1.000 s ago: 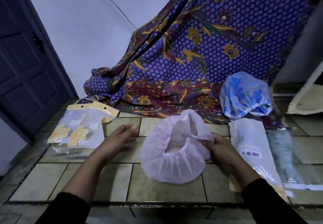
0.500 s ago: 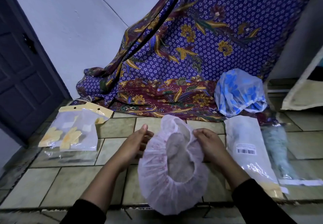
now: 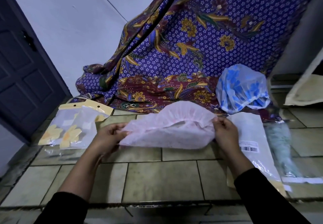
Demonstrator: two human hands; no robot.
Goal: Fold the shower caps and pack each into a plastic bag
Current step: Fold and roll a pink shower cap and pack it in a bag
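Head view: a patterned cloth (image 3: 192,49) hangs behind the pink shower cap (image 3: 167,133), which is stretched wide over the tiled counter (image 3: 157,180) between my hands. Both forearms reach forward in black sleeves. My left hand (image 3: 108,138) pinches the cap's left edge and my right hand (image 3: 227,134) pinches its gathered right rim. Just right of the cap lies a barcoded plastic bag (image 3: 250,140), with a blue shower cap (image 3: 241,87) behind-right.

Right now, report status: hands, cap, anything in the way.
Left hand and right hand grip pink shower cap at opposite edges. Cap stretched wide over tiles, unfolded. Barcoded bag beside right hand, not in the way.
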